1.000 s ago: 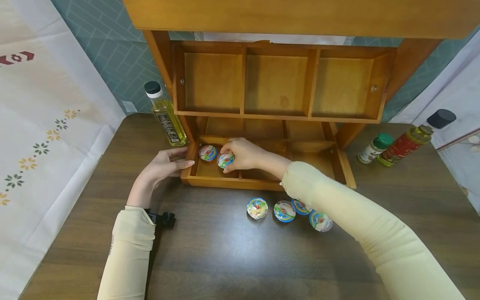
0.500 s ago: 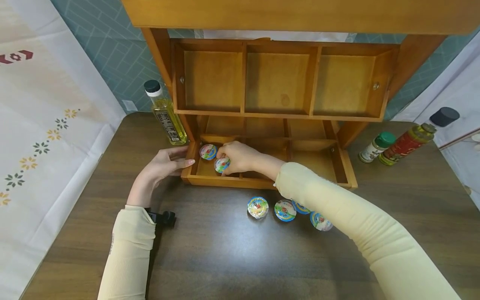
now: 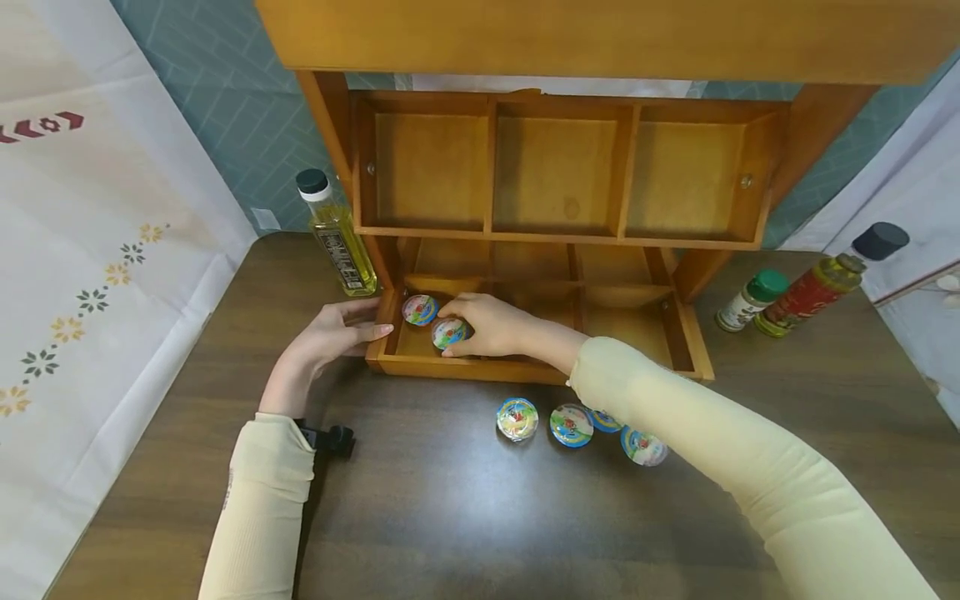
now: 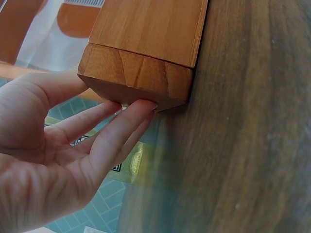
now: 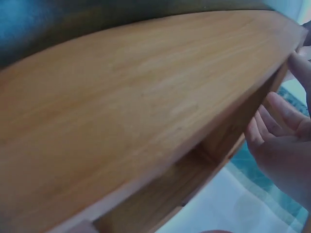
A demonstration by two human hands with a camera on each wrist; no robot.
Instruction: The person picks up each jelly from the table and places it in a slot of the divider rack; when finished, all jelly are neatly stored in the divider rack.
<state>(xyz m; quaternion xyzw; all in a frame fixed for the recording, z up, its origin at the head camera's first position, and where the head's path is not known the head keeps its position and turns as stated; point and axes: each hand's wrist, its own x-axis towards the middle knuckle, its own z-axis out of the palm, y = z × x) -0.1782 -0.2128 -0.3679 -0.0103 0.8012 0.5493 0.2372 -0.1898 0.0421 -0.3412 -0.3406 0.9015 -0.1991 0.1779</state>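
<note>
A wooden rack (image 3: 431, 365) with divided compartments stands at the back of the table. My right hand (image 3: 491, 325) reaches into its lower left compartment, thumb and fingers curved around a small foil-lidded cup (image 3: 448, 333). Just left of that sits another foil-lidded cup (image 3: 420, 310). Against the rack's lower left end, my left hand (image 3: 330, 337) has its thumb along the top edge. In the left wrist view the left hand (image 4: 63, 155) lays straight fingers on the outer side. The right wrist view mostly shows the rack's front board (image 5: 146, 102); the cups are hidden there.
Before the rack lie a foil-lidded cup (image 3: 517, 419), a second cup (image 3: 572, 425) and others partly under the right sleeve (image 3: 697, 417). An oil bottle (image 3: 339, 242) stands at left; a green-capped jar (image 3: 752, 300) and red-labelled bottle (image 3: 813, 287) stand at right.
My right hand has brought the cup slightly toward the front of the compartment, and more of its lid now shows. The left hand keeps its place on the rack.
</note>
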